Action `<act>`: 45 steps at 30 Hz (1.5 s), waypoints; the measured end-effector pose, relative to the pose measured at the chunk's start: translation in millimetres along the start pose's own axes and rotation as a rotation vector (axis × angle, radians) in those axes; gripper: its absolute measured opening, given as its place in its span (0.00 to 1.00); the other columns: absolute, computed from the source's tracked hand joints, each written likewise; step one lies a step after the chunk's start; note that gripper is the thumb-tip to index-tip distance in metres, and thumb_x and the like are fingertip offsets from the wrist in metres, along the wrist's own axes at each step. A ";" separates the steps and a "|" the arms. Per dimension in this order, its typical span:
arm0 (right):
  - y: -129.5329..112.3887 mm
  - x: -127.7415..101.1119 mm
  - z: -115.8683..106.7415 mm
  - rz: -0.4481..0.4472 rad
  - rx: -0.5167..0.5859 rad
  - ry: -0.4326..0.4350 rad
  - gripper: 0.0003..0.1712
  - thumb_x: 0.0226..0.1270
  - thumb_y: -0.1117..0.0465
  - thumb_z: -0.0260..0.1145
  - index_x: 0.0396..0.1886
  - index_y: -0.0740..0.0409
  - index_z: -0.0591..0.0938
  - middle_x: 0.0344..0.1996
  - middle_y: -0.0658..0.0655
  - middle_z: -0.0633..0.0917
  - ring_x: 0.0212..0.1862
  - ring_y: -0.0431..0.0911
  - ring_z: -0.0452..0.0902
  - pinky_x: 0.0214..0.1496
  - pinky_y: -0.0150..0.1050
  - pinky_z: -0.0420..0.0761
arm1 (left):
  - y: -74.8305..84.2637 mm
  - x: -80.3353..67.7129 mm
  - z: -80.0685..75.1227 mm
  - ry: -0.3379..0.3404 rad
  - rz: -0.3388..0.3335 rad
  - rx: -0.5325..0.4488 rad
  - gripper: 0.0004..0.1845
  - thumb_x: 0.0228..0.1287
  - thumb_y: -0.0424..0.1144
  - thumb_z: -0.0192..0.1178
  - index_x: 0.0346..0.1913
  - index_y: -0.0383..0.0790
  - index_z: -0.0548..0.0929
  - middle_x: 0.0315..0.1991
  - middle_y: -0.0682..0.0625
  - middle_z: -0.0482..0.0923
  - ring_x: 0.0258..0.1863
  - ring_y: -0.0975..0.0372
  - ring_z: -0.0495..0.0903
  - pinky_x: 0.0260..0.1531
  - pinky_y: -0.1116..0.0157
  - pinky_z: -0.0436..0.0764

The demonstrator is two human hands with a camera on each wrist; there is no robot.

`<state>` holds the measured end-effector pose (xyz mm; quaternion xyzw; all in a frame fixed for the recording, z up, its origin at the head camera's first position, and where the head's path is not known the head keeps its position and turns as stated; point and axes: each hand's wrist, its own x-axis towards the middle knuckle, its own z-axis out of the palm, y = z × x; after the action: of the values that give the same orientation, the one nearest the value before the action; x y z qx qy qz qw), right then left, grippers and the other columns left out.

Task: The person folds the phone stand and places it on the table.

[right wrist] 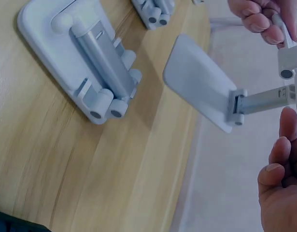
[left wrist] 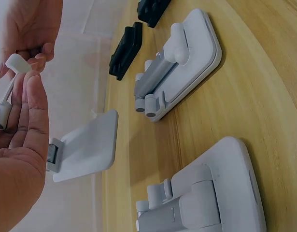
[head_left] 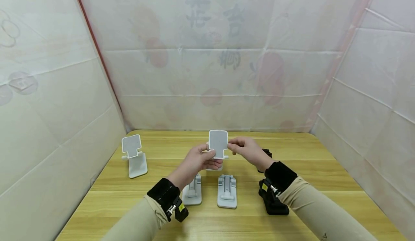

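A white phone stand point(head_left: 218, 142) with a grey pad is held up, unfolded, over the middle of the table. My left hand point(head_left: 201, 157) grips its upper plate from the left, thumb across the lower front of the pad. At the plate's right edge my right hand point(head_left: 248, 150) pinches with thumb and forefinger. The stand's flat base point(right wrist: 199, 79) hangs below on its arm, mostly hidden behind the left fingers in the head view. In the left wrist view the left palm is turned up beneath the hinge.
Two folded white stands, one left point(head_left: 192, 192) and one right point(head_left: 227, 192), lie in front on the wooden table point(head_left: 311, 169). An unfolded white stand point(head_left: 134, 156) is at far left. Black folded stands point(head_left: 273, 201) lie under the right forearm. Cloth walls enclose the table.
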<state>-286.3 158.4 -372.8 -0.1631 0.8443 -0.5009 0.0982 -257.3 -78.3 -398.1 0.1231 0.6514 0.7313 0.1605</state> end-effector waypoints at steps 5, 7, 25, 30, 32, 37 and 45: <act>0.9 1.0 -0.5 0.016 0.039 -0.027 0.16 0.75 0.52 0.66 0.52 0.59 0.84 0.37 0.56 0.82 0.43 0.49 0.74 0.51 0.44 0.72 | -0.6 1.6 4.9 -0.018 0.000 0.043 0.15 0.80 0.37 0.53 0.57 0.28 0.75 0.45 0.30 0.86 0.39 0.54 0.89 0.48 0.55 0.89; 1.0 0.7 0.1 0.020 0.040 -0.033 0.13 0.74 0.54 0.67 0.46 0.60 0.83 0.35 0.54 0.81 0.42 0.48 0.74 0.49 0.42 0.73 | -1.0 1.7 6.2 -0.018 0.002 0.064 0.14 0.80 0.37 0.53 0.58 0.28 0.75 0.45 0.30 0.85 0.39 0.54 0.89 0.47 0.56 0.90; -0.9 -3.6 -3.9 -0.004 0.159 -0.034 0.12 0.78 0.57 0.63 0.45 0.64 0.77 0.39 0.56 0.77 0.46 0.54 0.70 0.50 0.43 0.70 | -12.1 -1.4 -9.9 0.079 0.114 0.268 0.24 0.70 0.42 0.67 0.65 0.38 0.77 0.57 0.42 0.81 0.54 0.50 0.80 0.53 0.51 0.85; -5.8 -5.2 -6.6 -0.017 0.186 -0.028 0.12 0.77 0.59 0.63 0.43 0.65 0.76 0.36 0.54 0.77 0.44 0.51 0.71 0.49 0.42 0.71 | -19.4 -0.4 -15.4 0.204 0.086 0.371 0.27 0.71 0.40 0.65 0.69 0.40 0.74 0.64 0.43 0.75 0.59 0.50 0.76 0.54 0.55 0.82; -7.5 -6.0 -7.0 -0.026 0.193 -0.035 0.12 0.77 0.59 0.63 0.43 0.65 0.76 0.36 0.54 0.78 0.43 0.51 0.71 0.50 0.42 0.71 | -21.4 1.6 -15.2 0.215 0.052 0.324 0.29 0.73 0.40 0.63 0.73 0.37 0.69 0.68 0.40 0.71 0.62 0.47 0.75 0.58 0.53 0.83; -11.1 -6.7 -5.5 -0.046 0.227 -0.053 0.11 0.77 0.59 0.63 0.44 0.65 0.77 0.36 0.54 0.78 0.43 0.50 0.71 0.50 0.42 0.71 | -26.8 8.2 -15.5 0.158 -0.031 0.148 0.36 0.78 0.40 0.58 0.80 0.33 0.55 0.75 0.34 0.62 0.69 0.44 0.72 0.65 0.53 0.80; -14.7 -7.7 -2.1 -0.060 0.260 -0.100 0.09 0.76 0.60 0.65 0.41 0.62 0.78 0.34 0.52 0.78 0.44 0.55 0.71 0.52 0.43 0.71 | -30.2 13.8 -17.5 0.147 -0.040 -0.007 0.29 0.79 0.32 0.54 0.76 0.26 0.61 0.67 0.29 0.72 0.64 0.43 0.77 0.59 0.56 0.84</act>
<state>-277.2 156.4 -358.9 -0.1987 0.7610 -0.6002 0.1454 -274.6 -85.9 -430.6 0.0554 0.6613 0.7372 0.1274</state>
